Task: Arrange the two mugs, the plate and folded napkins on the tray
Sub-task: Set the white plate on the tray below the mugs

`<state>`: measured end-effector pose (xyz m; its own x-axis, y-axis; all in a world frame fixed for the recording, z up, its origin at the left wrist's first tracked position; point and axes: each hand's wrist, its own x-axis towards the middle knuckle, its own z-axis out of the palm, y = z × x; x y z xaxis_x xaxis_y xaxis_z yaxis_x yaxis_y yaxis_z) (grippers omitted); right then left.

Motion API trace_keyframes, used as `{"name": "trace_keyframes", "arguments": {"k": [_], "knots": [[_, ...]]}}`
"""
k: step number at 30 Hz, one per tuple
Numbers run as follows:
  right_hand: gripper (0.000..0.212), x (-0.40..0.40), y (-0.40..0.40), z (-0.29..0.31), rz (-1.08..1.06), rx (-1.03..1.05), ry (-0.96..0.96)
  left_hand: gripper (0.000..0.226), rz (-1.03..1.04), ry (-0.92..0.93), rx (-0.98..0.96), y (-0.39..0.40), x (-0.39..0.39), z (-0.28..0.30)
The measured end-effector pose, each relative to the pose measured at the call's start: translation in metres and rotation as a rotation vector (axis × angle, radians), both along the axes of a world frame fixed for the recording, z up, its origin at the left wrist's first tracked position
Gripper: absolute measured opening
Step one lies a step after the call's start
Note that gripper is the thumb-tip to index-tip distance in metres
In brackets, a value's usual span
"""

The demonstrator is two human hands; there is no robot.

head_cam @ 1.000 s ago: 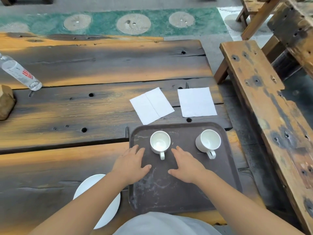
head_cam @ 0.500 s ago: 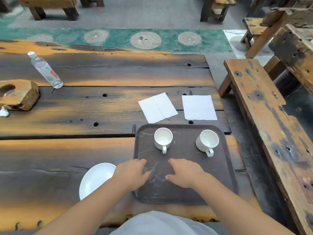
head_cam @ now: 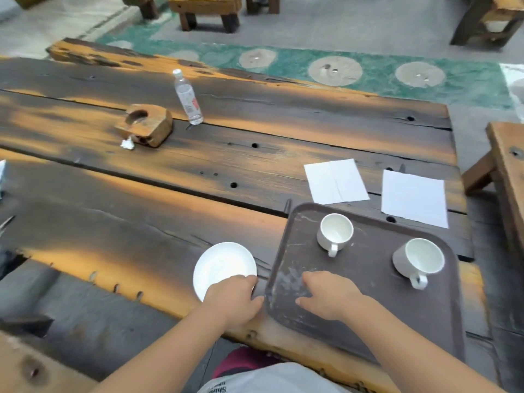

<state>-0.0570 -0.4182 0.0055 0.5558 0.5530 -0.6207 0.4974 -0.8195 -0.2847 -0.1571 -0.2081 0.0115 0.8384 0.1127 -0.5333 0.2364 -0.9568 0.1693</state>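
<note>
1. White round ceramic plate (head_cam: 224, 266) sits on the dark scorched wooden desk (head_cam: 141, 222), just left of the brown plastic tray (head_cam: 368, 307); the left hand (head_cam: 234, 300) hides its near rim, so its fingers' grip is unclear.
2. Right hand (head_cam: 330, 297) rests flat on the tray, fingers loosely spread, holding nothing.
3. Two white mugs (head_cam: 334, 232) (head_cam: 418, 260) stand on the tray; two white folded napkins (head_cam: 336, 181) (head_cam: 414, 198) lie beyond it.
</note>
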Motion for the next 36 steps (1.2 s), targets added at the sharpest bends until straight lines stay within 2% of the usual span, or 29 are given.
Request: {"name": "trace_keyframes", "arguments": {"k": [6, 10, 17, 21, 25, 30, 36], "knots": [[0.046, -0.01, 0.036, -0.009, 0.07, 0.007, 0.011, 0.05, 0.106, 0.021, -0.013, 0.032, -0.019, -0.012], [0.046, -0.014, 0.061, -0.019, 0.043, 0.009, 0.072, 0.051, 0.166, 0.058, -0.078, 0.062, -0.016, -0.03], [0.053, -0.017, 0.114, -0.045, -0.319, 0.154, 0.322, 0.05, 0.257, 0.037, -0.198, 0.119, -0.002, -0.065], [0.058, -0.018, 0.138, -0.059, -0.48, 0.138, 0.338, 0.045, 0.317, -0.043, -0.244, 0.148, 0.011, -0.077], [0.045, -0.019, 0.152, -0.066, -0.581, 0.121, 0.336, 0.048, 0.353, -0.027, -0.318, 0.167, 0.025, -0.086], [0.051, -0.026, 0.16, -0.073, -0.701, 0.1, 0.354, 0.023, 0.473, 0.018, -0.477, 0.178, 0.042, -0.094], [0.044, -0.029, 0.171, -0.083, -0.955, 0.15, 0.428, 0.014, 0.635, 0.134, -0.572, 0.184, 0.051, -0.099]]}}
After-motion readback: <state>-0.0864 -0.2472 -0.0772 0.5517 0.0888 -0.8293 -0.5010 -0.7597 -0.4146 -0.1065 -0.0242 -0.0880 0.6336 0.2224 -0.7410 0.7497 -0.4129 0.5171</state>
